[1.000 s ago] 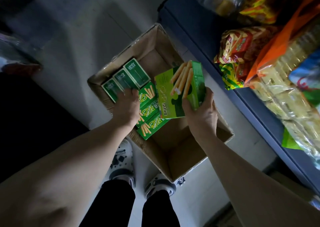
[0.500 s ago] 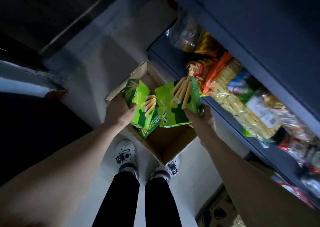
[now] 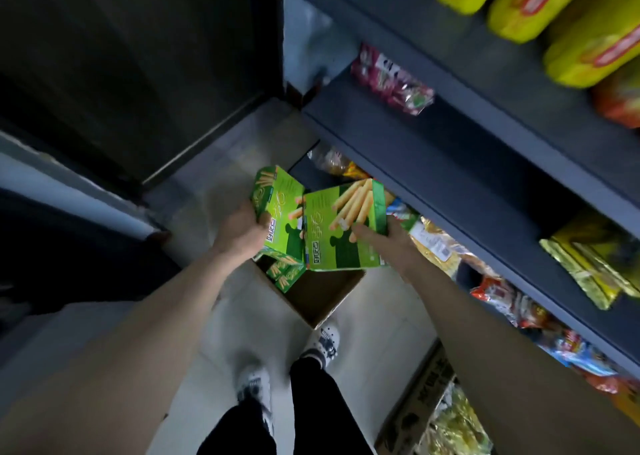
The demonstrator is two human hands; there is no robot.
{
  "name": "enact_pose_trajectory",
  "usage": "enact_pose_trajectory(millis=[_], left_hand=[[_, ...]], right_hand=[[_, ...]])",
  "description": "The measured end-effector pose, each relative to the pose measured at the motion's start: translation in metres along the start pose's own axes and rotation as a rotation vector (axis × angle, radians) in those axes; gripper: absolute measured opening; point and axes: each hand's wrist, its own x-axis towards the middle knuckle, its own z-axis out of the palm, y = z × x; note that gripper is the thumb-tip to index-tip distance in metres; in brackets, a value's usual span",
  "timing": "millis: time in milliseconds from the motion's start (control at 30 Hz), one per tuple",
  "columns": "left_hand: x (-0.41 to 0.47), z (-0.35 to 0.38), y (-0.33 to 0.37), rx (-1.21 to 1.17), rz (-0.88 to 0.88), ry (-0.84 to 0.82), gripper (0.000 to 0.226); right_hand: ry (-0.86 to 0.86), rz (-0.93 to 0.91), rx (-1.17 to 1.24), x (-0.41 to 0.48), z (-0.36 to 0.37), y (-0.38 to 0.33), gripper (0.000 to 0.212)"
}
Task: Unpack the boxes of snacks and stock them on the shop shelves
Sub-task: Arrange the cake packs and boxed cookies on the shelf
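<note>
Head view, the only one there is: two boxes of biscuit sticks are held up side by side, right above an open cardboard carton (image 3: 323, 297) that's parked on the floor (image 3: 239, 319). The left green box (image 3: 280, 212) is gripped by the left hand (image 3: 242, 234), with the fingers curled round its lower left edge and the box tipped a bit to the left. The right green box (image 3: 346, 227) is pinched by the right hand (image 3: 389, 243), thumb laid across the printed front, the rest of the fingers hidden behind it. The inner edges of the two boxes meet, though touching or just overlapping can't be told. A few more green boxes (image 3: 287, 274) can be seen down in the carton's left corner.

The floor is pale tile with a slight sheen, and the whole place is pretty dimly lit. White shoes (image 3: 254, 385) and black trousers are seen at the bottom, just beside the carton. The upper left is taken up by a dark door panel (image 3: 138, 56). Blue-grey shelves (image 3: 433, 180) run down the right side, loaded with mixed snack bags: yellow packs (image 3: 540, 4) up top, a red packet (image 3: 391, 80) below, gold bags (image 3: 595, 264) further right. A second carton (image 3: 426, 395) is wedged at the shelf foot, bottom right
</note>
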Motion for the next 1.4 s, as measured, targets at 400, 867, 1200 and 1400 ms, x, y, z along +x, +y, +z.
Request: enact_pose_trajectory(millis=[400,867,1200,1400], left_hand=[[-0.104,-0.14,0.085,0.09,0.406,0.124,0.035],[-0.215,-0.266,0.228,-0.039,0.762,0.433,0.04],[-0.273,-0.301,0.346,-0.175,0.985,0.528,0.035],[-0.307,-0.303,0.42,-0.257,1.022,0.564,0.037]], right_hand=[[0.551,-0.33,-0.334,-0.18,-0.078,-0.098,0.032],[0.836,-0.429,0.794,-0.33,-0.211,-0.113,0.069],[0.785,-0.68,0.586,-0.408,-0.298,-0.123,0.038],[1.027,-0.88,0.452,-0.447,-0.392,-0.12,0.017]])
